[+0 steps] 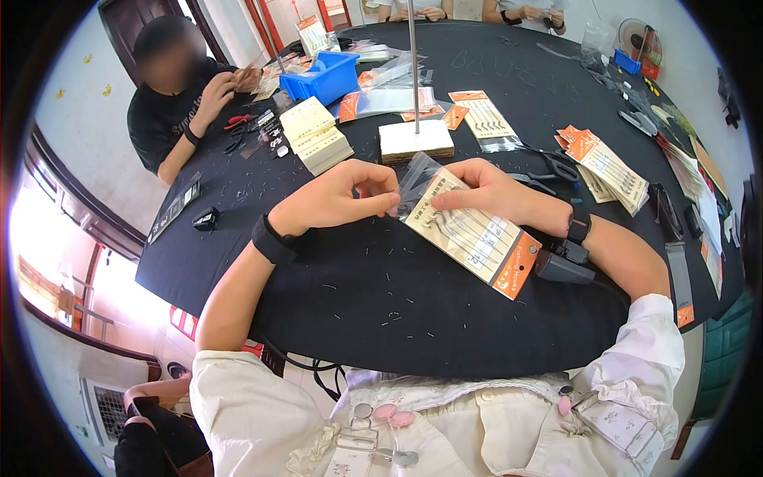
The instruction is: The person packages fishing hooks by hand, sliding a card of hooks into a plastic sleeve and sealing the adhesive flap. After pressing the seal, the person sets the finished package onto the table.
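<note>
A packet of fishing hooks (pixel 469 232), a cream card with an orange end inside a clear plastic sleeve, lies slantwise between my hands above the black cloth. My right hand (pixel 489 193) grips its upper part, thumb flat on the card. At the sleeve's clear open end, my left hand (pixel 346 193) pinches the plastic between thumb and fingers. Dark hooks on lines show along the card. Just beyond my hands stands a white block (pixel 416 141) with an upright metal rod (pixel 414 63).
Stacked cream cards (pixel 315 139) and a blue bin (pixel 320 75) stand at back left. Filled packets (pixel 608 168) and scissors (pixel 560 165) lie at right. Another hook packet (pixel 486 119) is behind the block. A co-worker (pixel 171 95) sits at left. Small clippings dot the cloth.
</note>
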{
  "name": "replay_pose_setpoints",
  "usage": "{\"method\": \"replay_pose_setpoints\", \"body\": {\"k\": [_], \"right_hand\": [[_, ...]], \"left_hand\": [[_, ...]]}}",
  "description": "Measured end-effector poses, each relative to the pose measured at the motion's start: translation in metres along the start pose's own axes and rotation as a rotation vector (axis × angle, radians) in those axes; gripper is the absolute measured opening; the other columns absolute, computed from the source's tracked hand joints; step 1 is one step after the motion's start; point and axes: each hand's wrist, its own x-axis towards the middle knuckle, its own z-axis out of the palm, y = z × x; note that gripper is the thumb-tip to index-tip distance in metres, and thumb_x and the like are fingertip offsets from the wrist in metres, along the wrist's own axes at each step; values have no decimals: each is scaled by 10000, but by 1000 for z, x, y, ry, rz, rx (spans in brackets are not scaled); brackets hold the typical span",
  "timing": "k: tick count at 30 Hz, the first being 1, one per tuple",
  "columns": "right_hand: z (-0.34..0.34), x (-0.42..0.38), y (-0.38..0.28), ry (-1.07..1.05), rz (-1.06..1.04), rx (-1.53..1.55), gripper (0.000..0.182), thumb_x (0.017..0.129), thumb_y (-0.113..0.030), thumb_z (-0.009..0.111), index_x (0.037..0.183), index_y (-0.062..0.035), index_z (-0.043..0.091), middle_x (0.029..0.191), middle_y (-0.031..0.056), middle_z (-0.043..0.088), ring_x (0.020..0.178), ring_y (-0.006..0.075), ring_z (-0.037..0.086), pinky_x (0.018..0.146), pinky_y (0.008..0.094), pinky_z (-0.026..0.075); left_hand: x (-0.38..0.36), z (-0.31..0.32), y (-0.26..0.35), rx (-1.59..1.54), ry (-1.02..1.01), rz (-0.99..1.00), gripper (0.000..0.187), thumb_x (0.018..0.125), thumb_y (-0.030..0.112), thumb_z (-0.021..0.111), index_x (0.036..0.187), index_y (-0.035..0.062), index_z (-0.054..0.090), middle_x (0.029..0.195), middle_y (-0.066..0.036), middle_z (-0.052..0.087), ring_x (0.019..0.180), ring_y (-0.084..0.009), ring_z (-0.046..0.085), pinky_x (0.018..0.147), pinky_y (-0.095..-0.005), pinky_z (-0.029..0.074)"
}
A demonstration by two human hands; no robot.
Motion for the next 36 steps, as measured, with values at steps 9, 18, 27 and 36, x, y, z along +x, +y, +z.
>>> {"method": "replay_pose_setpoints", "body": {"k": [9, 18, 27, 36], "right_hand": [[1, 1, 1, 29, -1, 66, 301, 845, -186, 648, 1074, 5, 609, 930, 44, 660, 756, 42, 608, 639, 188, 485], [0, 3, 6, 37, 3, 104, 296, 834, -184, 664, 1058, 5, 616, 919, 44, 665, 741, 41, 610, 626, 185, 482], [-1, 2, 4, 59, 4, 120, 285, 836, -177, 659, 1052, 4, 618, 915, 52, 667, 727, 52, 622, 615, 187, 493], [0, 2, 4, 129, 24, 231, 259, 826, -143, 655, 1033, 8, 618, 896, 61, 672, 687, 63, 636, 585, 191, 510]], "left_hand": [[1, -1, -5, -89, -41, -20, 198, 871, 193, 535, 787, 19, 580, 747, -28, 631, 709, -79, 575, 657, -220, 448], [0, -5, -3, -101, -93, -53, 131, 864, 113, 515, 803, 0, 540, 825, -56, 610, 796, -116, 575, 729, -261, 470], [0, -7, -6, -69, -67, -52, 92, 816, 95, 496, 792, 10, 520, 838, -58, 604, 804, -120, 578, 740, -264, 469], [-1, -5, -3, -117, 175, 15, 292, 768, 33, 567, 1038, 58, 457, 909, -37, 582, 771, -71, 548, 696, -226, 419]]}}
